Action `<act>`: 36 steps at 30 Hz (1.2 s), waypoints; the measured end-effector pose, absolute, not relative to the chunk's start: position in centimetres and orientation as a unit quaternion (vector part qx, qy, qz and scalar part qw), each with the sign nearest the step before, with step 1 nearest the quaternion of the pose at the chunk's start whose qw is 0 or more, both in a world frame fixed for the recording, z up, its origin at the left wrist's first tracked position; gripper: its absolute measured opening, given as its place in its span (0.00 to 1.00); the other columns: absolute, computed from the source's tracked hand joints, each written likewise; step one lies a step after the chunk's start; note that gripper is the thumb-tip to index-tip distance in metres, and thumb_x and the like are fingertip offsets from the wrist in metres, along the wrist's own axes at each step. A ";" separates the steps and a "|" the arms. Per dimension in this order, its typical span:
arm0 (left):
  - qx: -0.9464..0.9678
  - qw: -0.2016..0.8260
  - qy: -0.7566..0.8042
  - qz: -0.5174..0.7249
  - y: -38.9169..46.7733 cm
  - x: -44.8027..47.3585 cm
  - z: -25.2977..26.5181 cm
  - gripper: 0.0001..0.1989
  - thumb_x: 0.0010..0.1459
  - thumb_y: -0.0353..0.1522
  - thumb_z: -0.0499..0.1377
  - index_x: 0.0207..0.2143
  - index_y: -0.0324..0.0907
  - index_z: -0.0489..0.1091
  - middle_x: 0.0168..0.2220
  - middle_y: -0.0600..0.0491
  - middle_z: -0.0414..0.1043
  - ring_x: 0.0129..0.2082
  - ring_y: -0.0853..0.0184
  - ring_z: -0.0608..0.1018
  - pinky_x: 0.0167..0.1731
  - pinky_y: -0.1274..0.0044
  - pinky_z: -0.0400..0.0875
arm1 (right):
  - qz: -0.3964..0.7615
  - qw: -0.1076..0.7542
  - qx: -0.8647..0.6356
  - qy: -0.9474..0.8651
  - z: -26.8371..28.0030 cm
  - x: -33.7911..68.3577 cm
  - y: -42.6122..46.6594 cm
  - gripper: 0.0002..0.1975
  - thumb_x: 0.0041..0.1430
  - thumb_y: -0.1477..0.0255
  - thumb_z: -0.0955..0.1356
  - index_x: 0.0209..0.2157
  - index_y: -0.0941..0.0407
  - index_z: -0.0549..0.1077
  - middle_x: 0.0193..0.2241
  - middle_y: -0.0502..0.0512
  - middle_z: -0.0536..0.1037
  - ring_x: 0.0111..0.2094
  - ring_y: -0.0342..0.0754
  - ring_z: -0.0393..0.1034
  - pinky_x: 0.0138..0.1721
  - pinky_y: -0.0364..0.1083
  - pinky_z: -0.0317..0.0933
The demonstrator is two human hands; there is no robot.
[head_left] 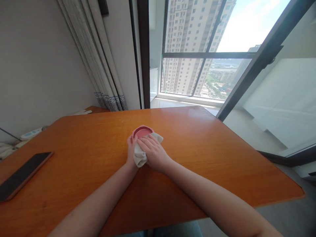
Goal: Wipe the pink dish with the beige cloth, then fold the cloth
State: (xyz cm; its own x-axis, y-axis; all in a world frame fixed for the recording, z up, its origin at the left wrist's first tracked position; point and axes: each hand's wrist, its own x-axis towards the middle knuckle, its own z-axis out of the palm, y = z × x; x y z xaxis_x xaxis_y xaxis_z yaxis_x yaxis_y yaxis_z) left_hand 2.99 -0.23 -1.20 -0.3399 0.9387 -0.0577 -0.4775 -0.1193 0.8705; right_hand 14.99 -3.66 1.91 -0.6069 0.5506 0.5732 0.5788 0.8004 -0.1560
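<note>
A small pink dish (142,132) with an angular rim and a round hollow is held above the middle of the wooden table. My left hand (131,151) grips it along its left side, the thumb near the rim. A white cloth (140,156) is bunched over the near part of the dish, with one corner sticking out to the right. Across the cloth lies my right hand (154,152), fingers together and pressing it against the dish. The underside of the dish and most of my left fingers are hidden.
On the wooden table (209,158), a dark flat slab like a phone (23,174) lies at the left. Beyond the left edge is a white power strip (32,133). Behind the table stand a grey curtain (98,59) and a dark-framed glass door (249,65).
</note>
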 end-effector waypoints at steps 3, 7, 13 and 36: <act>0.251 0.461 0.488 0.698 -0.5 3.0 -0.5 0.08 0.53 0.35 0.59 0.35 0.42 0.64 0.31 0.57 0.65 0.32 0.72 0.70 0.38 0.78 0.64 | -0.031 0.298 -0.349 -0.888 1.8 15.2 -3.6 0.24 0.59 0.73 0.61 0.57 0.61 0.61 0.52 0.65 0.69 0.57 0.55 0.56 0.63 0.62 0.35; 0.222 0.503 0.459 0.698 -0.8 3.3 0.6 0.09 0.55 0.36 0.56 0.33 0.40 0.67 0.32 0.54 0.68 0.32 0.71 0.71 0.35 0.79 0.65 | 0.009 0.368 -0.313 -0.875 2.3 16.6 -3.1 0.19 0.60 0.73 0.61 0.53 0.56 0.66 0.51 0.59 0.71 0.57 0.51 0.59 0.63 0.58 0.41; 0.171 0.547 0.385 0.724 -0.8 3.9 0.9 0.11 0.52 0.36 0.57 0.38 0.43 0.68 0.38 0.54 0.72 0.37 0.70 0.74 0.32 0.82 0.67 | 0.123 0.601 -0.399 -0.681 2.5 17.1 -1.8 0.22 0.65 0.68 0.54 0.58 0.53 0.59 0.58 0.59 0.63 0.61 0.51 0.52 0.61 0.57 0.48; 0.287 0.669 0.394 0.561 -1.4 4.3 1.2 0.21 0.48 0.34 0.62 0.46 0.47 0.64 0.43 0.51 0.70 0.37 0.66 0.75 0.32 0.74 0.73 | 0.323 0.583 -0.381 -0.641 0.7 17.9 1.3 0.19 0.60 0.67 0.60 0.51 0.59 0.66 0.52 0.59 0.70 0.54 0.50 0.64 0.58 0.52 0.56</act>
State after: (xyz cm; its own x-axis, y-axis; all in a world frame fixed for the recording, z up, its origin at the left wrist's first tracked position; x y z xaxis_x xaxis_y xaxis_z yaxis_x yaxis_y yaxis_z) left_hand 4.33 -1.37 1.20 0.0599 0.9769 -0.2050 -0.5242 0.2055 0.8265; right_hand 17.87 1.35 0.65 -0.0295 0.8647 0.5014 0.1121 0.5013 -0.8580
